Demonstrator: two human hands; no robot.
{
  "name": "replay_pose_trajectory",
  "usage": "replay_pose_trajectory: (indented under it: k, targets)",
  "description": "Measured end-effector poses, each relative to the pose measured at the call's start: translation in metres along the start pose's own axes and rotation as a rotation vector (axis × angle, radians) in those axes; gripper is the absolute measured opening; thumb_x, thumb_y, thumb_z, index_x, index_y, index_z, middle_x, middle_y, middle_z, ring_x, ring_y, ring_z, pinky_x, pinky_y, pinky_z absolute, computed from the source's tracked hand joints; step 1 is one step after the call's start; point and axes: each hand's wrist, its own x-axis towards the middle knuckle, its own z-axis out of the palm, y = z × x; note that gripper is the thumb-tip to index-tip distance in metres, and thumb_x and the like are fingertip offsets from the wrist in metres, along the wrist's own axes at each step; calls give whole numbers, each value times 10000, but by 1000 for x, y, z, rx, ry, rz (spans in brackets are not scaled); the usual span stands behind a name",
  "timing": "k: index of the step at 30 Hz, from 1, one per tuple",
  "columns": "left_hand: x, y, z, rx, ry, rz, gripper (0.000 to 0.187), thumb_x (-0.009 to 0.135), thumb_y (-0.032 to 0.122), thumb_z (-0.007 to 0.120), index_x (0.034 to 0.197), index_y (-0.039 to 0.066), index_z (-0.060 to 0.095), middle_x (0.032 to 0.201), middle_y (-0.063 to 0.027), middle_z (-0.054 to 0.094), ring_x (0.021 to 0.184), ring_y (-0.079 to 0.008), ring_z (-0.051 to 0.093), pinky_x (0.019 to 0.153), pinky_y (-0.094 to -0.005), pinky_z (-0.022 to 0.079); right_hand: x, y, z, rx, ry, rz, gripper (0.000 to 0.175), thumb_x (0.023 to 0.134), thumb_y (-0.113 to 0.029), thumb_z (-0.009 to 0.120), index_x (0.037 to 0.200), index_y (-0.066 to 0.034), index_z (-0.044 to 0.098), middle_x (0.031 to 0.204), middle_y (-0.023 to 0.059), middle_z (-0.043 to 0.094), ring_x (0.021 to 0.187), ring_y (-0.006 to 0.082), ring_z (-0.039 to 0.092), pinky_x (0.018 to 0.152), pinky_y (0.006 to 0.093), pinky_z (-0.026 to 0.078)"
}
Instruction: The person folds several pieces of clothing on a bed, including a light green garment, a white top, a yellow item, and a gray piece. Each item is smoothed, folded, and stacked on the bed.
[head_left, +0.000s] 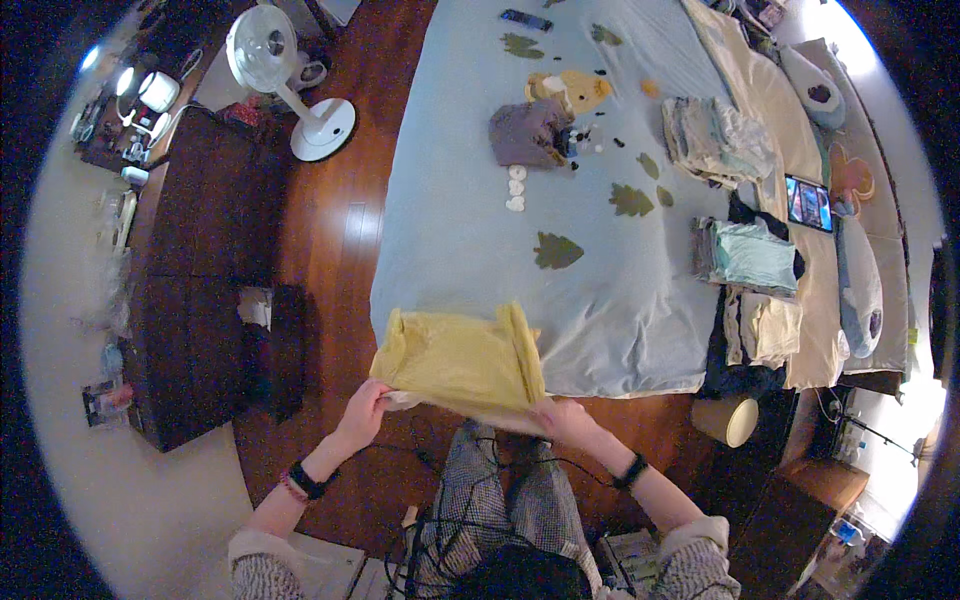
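Note:
A yellow cloth garment (457, 360) lies partly folded over the near edge of the bed, its two sides turned inward. My left hand (366, 409) pinches its near left corner, where a whitish layer shows beneath the yellow. At the near right corner my right hand (566, 421) grips the same cloth, fingers partly hidden by it. The near edge hangs between both hands, above my checked trousers (480, 480). Under the garment spreads a light blue bedsheet (465, 255) with leaf and animal prints.
Folded clothes (754, 255) stand in several piles along the bed's right side, near a lit tablet (808, 202). A crumpled purple-grey garment (529, 135) lies mid-bed; a phone (526, 19) is farther off. A white fan (322, 129) and dark cabinet (202, 300) stand left, a bin (726, 421) right.

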Motion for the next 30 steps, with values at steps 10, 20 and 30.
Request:
replay_pose_trajectory:
  k: [10, 20, 30]
  targets:
    - [-47, 197, -82, -183, 104, 139, 139, 703, 50, 469, 833, -1, 474, 779, -102, 468, 695, -206, 476, 619, -273, 382, -165, -66, -144, 959, 373, -157, 244, 877, -223, 494, 808, 7, 538, 728, -41, 490, 698, 43, 416, 565, 209, 369]
    - [-84, 340, -103, -627, 245, 210, 88, 806, 101, 446, 851, 45, 495, 786, 15, 510, 764, -64, 471, 707, -197, 362, -311, -70, -209, -187, 317, -663, 650, 663, -447, 677, 1103, -60, 395, 598, 165, 544, 609, 357, 569, 535, 409, 452]
    - [-74, 335, -62, -728, 135, -259, 246, 791, 45, 532, 1031, 16, 485, 921, -73, 556, 878, -158, 539, 789, -281, 436, -288, -39, -197, 187, 218, -351, 425, 700, -382, 676, 890, -16, 571, 725, 149, 592, 642, 246, 579, 586, 363, 453]
